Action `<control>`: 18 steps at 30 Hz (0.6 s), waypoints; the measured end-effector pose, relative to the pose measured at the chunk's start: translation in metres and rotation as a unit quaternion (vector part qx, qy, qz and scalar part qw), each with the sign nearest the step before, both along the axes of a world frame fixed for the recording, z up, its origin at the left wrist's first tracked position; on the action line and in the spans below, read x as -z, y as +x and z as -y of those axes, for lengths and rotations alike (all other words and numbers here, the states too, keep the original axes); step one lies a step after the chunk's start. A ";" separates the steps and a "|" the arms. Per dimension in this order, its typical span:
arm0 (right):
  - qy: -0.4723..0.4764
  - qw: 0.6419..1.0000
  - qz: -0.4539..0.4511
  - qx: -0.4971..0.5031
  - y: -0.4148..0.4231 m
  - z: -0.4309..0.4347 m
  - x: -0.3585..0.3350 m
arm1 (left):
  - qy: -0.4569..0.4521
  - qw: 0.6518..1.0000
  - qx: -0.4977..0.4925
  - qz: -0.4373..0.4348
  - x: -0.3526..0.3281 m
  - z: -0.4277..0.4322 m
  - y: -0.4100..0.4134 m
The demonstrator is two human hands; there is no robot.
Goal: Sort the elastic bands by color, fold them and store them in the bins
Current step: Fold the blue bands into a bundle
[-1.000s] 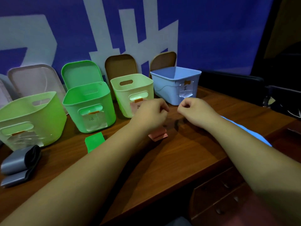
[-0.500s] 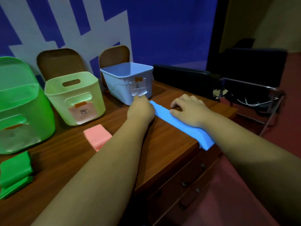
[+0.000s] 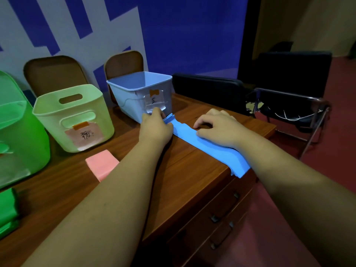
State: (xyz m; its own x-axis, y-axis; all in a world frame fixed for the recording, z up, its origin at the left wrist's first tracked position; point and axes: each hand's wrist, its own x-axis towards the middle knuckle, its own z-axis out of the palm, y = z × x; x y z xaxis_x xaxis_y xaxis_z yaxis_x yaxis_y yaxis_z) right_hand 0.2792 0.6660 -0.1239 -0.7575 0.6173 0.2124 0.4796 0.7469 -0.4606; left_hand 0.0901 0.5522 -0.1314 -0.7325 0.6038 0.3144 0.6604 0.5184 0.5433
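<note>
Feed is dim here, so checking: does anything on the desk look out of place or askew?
The blue band lies slanted, its near end hanging over the desk edge. The left hand pinches its far end.

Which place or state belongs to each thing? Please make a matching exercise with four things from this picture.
Things:
1. blue band
2. pink band
3. blue bin
4. left hand

States:
a. folded small, lying before the pale green bin
b. stretched in a long strip on the table
c. upright, just behind the left hand
d. pinches one end of the blue band

Pairs: 1-b, 2-a, 3-c, 4-d.
</note>
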 end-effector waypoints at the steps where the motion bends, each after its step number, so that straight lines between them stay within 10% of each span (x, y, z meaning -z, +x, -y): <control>1: -0.002 1.000 0.002 -0.002 0.001 0.000 -0.001 | 0.014 1.000 0.009 -0.005 -0.001 0.001 0.001; 18: -0.072 0.990 -0.096 -0.077 0.004 -0.006 0.002 | 0.200 0.979 0.040 -0.012 -0.015 0.007 0.019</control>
State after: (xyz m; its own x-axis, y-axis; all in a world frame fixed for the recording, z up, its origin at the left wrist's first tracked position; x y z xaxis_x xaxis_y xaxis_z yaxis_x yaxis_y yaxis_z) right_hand 0.2834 0.6720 -0.1262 -0.7987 0.5325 0.2801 0.2582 0.7239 -0.6398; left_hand 0.1095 0.5455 -0.1166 -0.6780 0.4839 0.5533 0.7046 0.2135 0.6767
